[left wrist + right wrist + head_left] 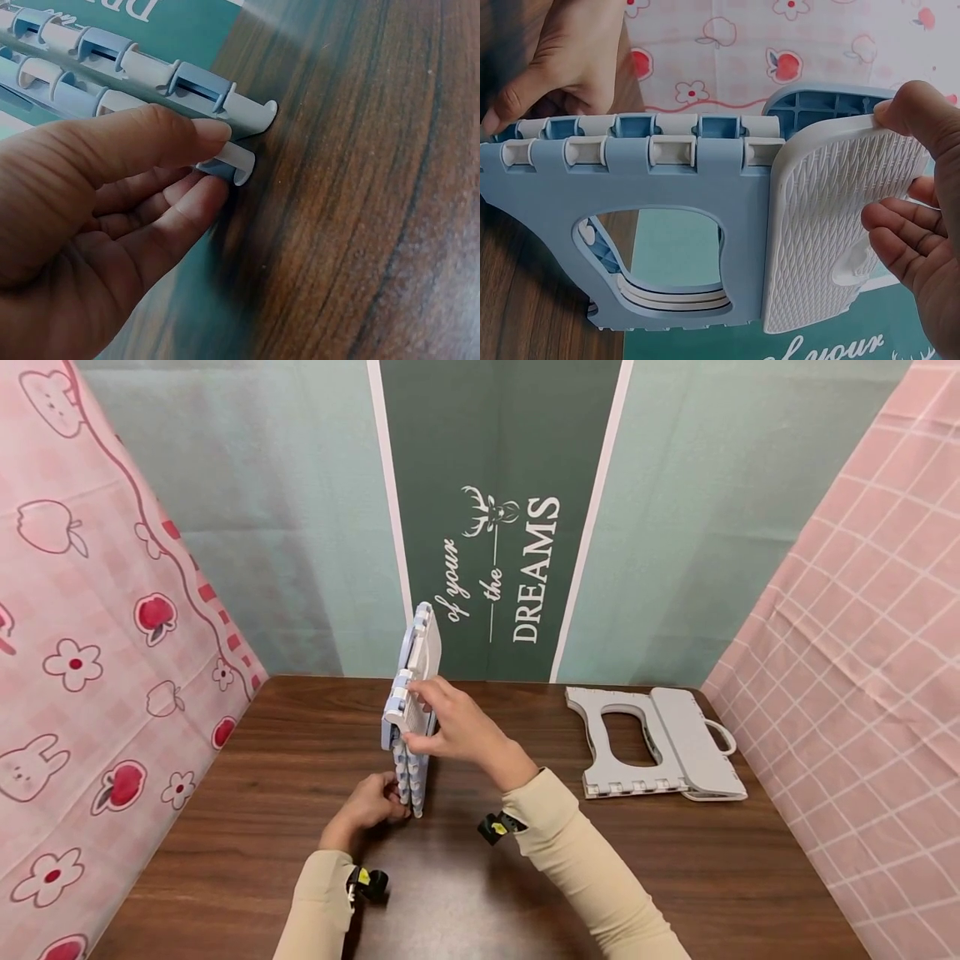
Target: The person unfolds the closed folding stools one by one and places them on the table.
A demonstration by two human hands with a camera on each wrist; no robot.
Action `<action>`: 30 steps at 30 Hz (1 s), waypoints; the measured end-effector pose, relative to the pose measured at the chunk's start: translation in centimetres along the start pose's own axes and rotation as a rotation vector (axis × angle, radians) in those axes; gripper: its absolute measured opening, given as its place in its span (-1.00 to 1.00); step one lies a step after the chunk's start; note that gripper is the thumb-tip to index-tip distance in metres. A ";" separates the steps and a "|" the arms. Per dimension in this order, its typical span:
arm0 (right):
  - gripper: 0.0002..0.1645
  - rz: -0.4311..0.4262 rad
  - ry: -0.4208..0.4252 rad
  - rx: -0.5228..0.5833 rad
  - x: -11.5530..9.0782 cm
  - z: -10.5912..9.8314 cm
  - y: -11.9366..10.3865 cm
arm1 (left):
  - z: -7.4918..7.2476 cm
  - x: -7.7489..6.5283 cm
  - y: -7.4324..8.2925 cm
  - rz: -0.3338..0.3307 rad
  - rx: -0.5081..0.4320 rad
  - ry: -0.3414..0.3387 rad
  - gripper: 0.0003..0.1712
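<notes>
A blue-and-white folding step stool [422, 647] stands on its side, folded nearly flat, left of the table's middle. My left hand [372, 799] pinches the near lower end of a hinged leg edge [238, 161] between thumb and fingers. Higher up, my right hand [468, 727] holds the white textured top panel [817, 217], thumb on its edge and curled fingers against its face. That panel is tilted a little away from the blue half [810, 109] behind it. The blue leg frame [744, 195] has a large rounded opening.
A second folding stool [693, 731], white with a loop handle [722, 737], lies flat at the right on the brown wood-grain table [480, 893]. Pink patterned cloths [112, 635] hang at both sides, and a green printed cloth [480, 435] hangs behind.
</notes>
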State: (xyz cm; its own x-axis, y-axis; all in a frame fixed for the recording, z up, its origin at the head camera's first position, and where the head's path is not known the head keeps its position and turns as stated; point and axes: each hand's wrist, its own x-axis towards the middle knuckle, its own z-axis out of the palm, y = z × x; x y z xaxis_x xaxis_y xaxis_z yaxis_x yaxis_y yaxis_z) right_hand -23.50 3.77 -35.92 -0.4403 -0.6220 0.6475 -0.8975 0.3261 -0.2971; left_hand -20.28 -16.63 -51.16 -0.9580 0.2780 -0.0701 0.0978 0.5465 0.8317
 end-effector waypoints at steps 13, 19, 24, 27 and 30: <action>-0.33 0.014 -0.003 -0.014 0.2 0.0 -0.3 | -0.1 -0.1 0.3 -0.003 -0.017 0.005 -0.63; -0.31 0.018 -0.010 -0.016 0.2 0.2 -0.5 | -0.1 -0.8 1.2 -0.010 -0.018 0.086 -0.19; -0.32 0.021 -0.013 -0.020 0.2 0.2 -0.5 | -0.6 -1.2 1.8 0.060 -0.038 0.128 0.01; -0.32 0.016 -0.008 -0.023 0.2 0.2 -0.5 | -0.9 -1.3 2.1 0.118 -0.092 0.125 -0.02; -0.31 0.012 -0.003 -0.032 0.2 0.2 -0.5 | -1.2 -1.4 2.3 0.162 -0.112 0.137 -0.12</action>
State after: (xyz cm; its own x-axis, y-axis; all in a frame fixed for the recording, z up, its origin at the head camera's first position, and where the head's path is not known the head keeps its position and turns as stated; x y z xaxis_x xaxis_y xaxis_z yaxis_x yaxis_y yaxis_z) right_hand -23.13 3.33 -35.76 -0.4515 -0.6200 0.6416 -0.8906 0.3566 -0.2822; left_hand -19.02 -16.70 -48.46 -0.9606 0.2410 0.1381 0.2298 0.4103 0.8825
